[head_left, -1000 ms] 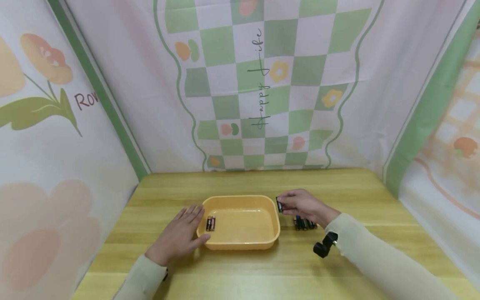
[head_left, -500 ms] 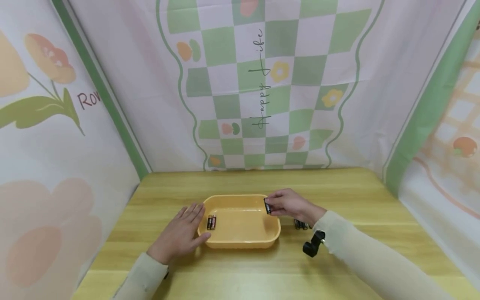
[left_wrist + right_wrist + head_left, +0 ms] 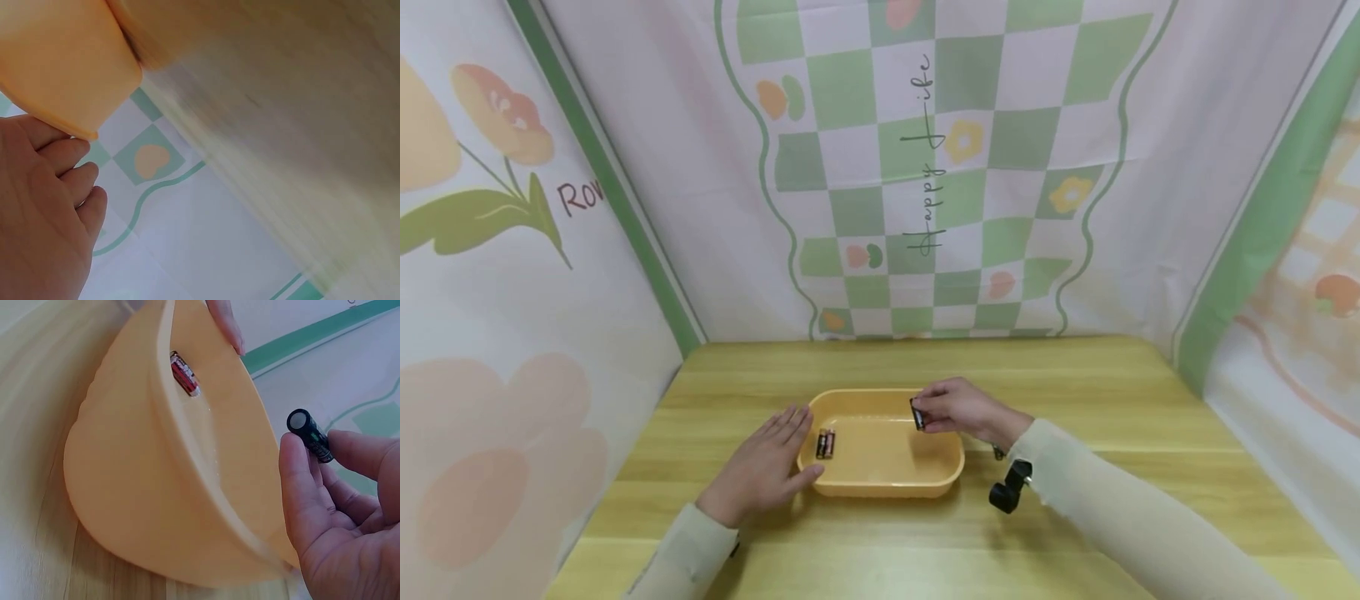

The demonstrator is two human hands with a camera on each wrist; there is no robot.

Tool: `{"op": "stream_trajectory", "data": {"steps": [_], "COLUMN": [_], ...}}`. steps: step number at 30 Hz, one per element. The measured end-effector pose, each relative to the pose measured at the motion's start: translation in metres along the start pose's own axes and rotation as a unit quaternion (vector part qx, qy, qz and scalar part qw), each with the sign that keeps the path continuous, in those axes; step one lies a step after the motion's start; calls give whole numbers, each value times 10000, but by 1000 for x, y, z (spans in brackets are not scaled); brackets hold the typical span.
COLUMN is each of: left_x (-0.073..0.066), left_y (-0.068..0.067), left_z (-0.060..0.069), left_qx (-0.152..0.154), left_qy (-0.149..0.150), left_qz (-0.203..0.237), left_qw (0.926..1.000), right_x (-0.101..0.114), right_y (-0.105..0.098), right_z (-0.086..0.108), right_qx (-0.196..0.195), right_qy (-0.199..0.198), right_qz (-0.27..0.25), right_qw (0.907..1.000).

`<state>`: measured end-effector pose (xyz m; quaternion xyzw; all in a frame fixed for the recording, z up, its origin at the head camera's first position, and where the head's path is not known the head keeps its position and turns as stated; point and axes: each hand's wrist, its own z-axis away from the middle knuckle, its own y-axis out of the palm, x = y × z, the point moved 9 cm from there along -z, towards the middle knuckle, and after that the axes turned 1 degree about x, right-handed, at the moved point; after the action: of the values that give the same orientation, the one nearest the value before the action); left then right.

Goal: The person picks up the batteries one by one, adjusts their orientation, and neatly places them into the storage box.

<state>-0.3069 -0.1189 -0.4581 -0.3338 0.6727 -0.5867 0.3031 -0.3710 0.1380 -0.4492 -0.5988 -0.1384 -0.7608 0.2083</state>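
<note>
Right grip [image 3: 960, 408]: dark battery [image 3: 310, 437] pinched, seemingly above tray [image 3: 876, 458] | left grip [image 3: 763, 463]: spread, 9 o'clock side touched | 2 batteries [image 3: 830, 444] inside

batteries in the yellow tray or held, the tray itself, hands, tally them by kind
Batteries: 3 (two in the yellow tray, one pinched by the right hand)
Yellow tray: 1
Hands: 2 (right hand and left hand)
Total: 6

Small booth-like nook walled with printed cloth [image 3: 1150, 250]; home or studio, could not be told. Wooden table [image 3: 865, 542] stood enclosed on three sides. Behind table hung green-and-white checked hanging [image 3: 906, 196] (lettering "Happy Life" ran sideways), creased like fabric. Left of table stood flower-printed panel [image 3: 497, 308]. Right of table, panel with fruit print [image 3: 1337, 295].
</note>
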Motion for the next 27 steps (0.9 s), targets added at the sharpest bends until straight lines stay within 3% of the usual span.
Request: {"op": "stream_trajectory", "data": {"steps": [14,27], "left_x": [-1,1], "left_y": [-1,1], "left_z": [-2,-2], "left_qx": [-76,-144], "left_qy": [15,-26], "left_qz": [-73,-75], "left_qw": [9999,9999], "right_x": [-7,-4], "right_y": [17,46], "right_z": [-22,-39], "right_qx": [31,79], "right_qy": [-37,3], "right_qz": [-18,35], "right_qw": [10000,10000]}}
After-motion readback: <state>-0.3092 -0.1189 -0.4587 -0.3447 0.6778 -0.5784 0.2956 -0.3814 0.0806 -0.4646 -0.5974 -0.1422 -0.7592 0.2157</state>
